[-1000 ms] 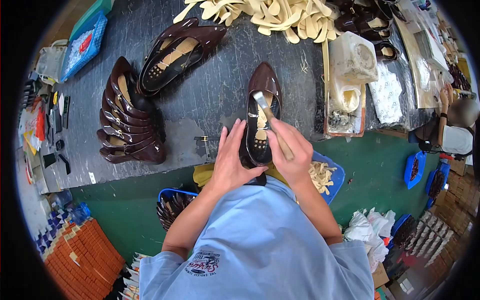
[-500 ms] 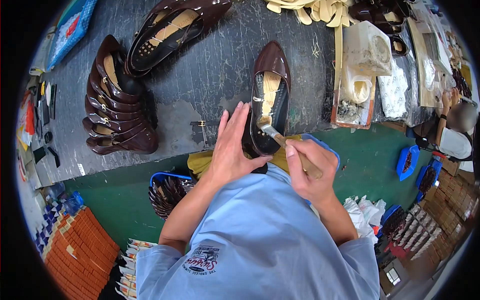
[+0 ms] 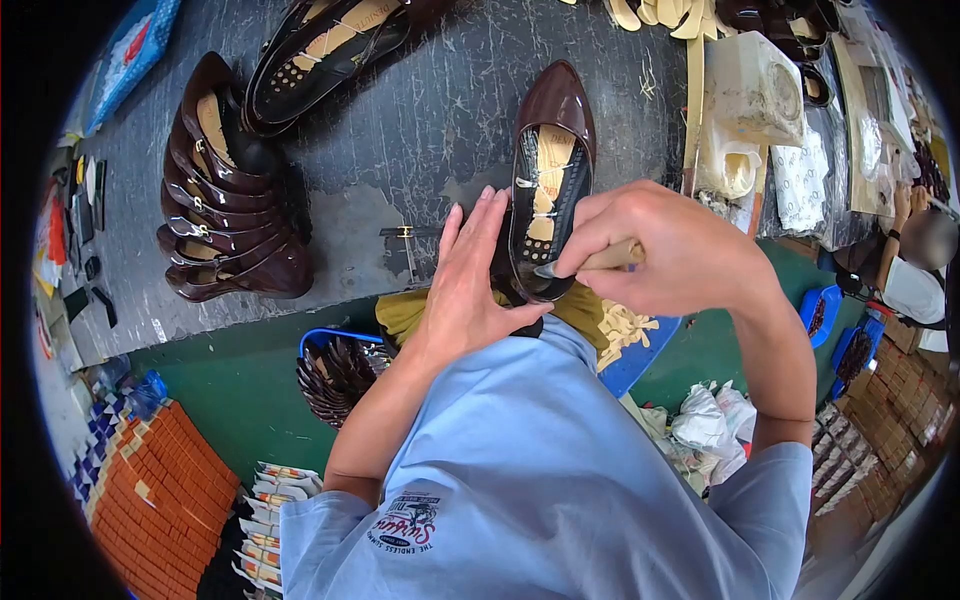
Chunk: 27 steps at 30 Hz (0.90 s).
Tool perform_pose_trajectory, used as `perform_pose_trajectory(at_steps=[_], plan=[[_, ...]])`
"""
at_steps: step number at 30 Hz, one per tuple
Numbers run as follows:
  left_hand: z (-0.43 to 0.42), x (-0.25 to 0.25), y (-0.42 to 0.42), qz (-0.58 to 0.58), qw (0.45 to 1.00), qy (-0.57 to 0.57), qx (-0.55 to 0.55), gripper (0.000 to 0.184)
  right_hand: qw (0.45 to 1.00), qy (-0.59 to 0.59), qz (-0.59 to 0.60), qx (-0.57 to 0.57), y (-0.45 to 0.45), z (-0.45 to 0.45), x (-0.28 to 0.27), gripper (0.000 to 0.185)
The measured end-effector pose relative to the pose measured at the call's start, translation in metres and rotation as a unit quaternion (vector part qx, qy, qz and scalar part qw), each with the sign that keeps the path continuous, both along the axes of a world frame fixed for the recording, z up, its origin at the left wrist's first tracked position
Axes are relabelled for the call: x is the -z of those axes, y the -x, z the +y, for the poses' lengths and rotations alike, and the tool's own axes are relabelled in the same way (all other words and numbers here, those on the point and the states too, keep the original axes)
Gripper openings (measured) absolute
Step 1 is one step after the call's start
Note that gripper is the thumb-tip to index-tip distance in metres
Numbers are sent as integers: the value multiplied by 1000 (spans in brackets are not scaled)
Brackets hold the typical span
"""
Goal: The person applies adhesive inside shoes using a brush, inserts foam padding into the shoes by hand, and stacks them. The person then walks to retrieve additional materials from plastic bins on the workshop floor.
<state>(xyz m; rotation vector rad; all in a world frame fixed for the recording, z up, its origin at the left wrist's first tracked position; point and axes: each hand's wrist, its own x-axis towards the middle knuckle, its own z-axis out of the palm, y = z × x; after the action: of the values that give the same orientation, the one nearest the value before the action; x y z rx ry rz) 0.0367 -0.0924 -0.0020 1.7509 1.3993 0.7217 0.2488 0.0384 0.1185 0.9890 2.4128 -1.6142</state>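
A glossy dark brown pointed shoe (image 3: 557, 100) lies on the bench edge with its toe away from me. Thin strings cross its opening above a tan insole. My left hand (image 3: 468, 265) steadies it, long fingers stretched along the left side and thumb around the heel. Gripped in my right hand (image 3: 680, 250) is a brush (image 3: 618, 255) with a wooden handle. Its metal collar shows at the right rim near the heel; the bristles are down inside the heel end and hard to see. A thin strap with a buckle (image 3: 405, 232) lies left of my fingers.
Several brown strapped shoes (image 3: 225, 215) stand nested at the left, with another shoe (image 3: 320, 70) behind. A white block (image 3: 755, 90) and a glue pot (image 3: 728, 170) stand at the right. Below are a blue basket of shoe parts (image 3: 335, 375) and a blue tray (image 3: 640, 365) holding tan pieces.
My right hand has swung up and to the right, turning the brush flatter. The bristles moved from the insole to the heel end. My left hand stays at the shoe.
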Motion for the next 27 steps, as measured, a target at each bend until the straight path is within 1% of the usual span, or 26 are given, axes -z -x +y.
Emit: perform_pose_trajectory(at_steps=[2, 5, 7, 11, 12, 15, 18, 21, 24, 27], plan=[[0, -1, 0, 3, 1000, 1, 0, 133, 997, -78, 18, -14, 2, -8, -2, 23], [0, -1, 0, 7, 1000, 2, 0, 131, 981, -190, -31, 19, 9, -22, -16, 26], [0, 0, 0, 8, 1000, 0, 2, 130, 960, -273, -44, 38, 12, -31, -10, 27], [0, -1, -3, 9, 1000, -4, 0, 129, 897, -431, -34, 95, 18, -47, 32, 35], [0, -2, -3, 11, 1000, -1, -1, 128, 873, -475, -2, 113, 18, -47, 51, 33], [-1, -3, -5, 10, 1000, -12, 0, 127, 819, -543, 4, 184, 30, -56, 80, 26], [-5, 3, -9, 1, 1000, -16, -7, 128, 776, -569, 40, 271, 37, -59, 99, 21], [-8, 7, -13, -8, 999, -25, -20, 128, 762, -550, 32, 340, 41, -75, 96, 16], [-7, 3, -12, -19, 999, -17, -21, 122, 764, -511, 53, 391, 41, -99, 89, 13], [-7, 3, -12, -28, 999, -22, -23, 122, 785, -452, 48, 421, 42, -125, 70, 12]])
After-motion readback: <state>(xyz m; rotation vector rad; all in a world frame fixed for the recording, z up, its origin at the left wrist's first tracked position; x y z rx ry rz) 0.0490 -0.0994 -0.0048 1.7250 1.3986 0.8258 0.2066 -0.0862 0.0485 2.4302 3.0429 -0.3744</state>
